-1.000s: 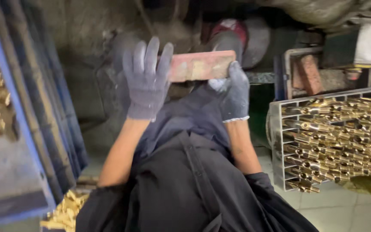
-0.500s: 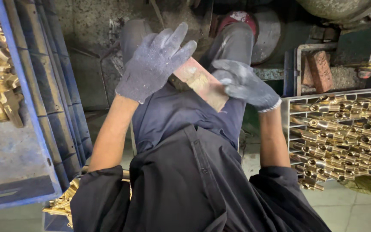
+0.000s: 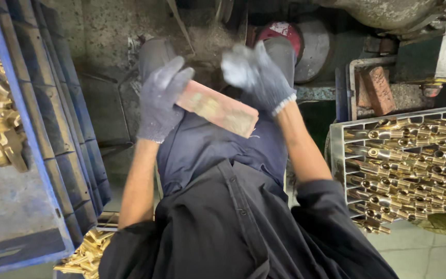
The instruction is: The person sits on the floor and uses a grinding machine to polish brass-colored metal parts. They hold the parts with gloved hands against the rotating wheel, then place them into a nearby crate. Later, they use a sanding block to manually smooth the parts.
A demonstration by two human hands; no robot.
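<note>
Head view: a person sits, both hands gloved.
Left hand [image 3: 162, 99]: closed on one end of the brick-like block [image 3: 217, 108].
Right hand [image 3: 256, 75]: open, blurred, just above the block's other end.
Block: between the hands, over the lap; looks stiff, heavy and rough, best held by both short ends.

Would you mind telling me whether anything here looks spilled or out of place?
Yes: loose brass fittings lie heaped on the floor beside the blue crate, outside the grey tray holding the others. The brick sits tilted against the left hand.

1 white label [image 3: 284, 28] sits on the red round lid at top centre.
</note>
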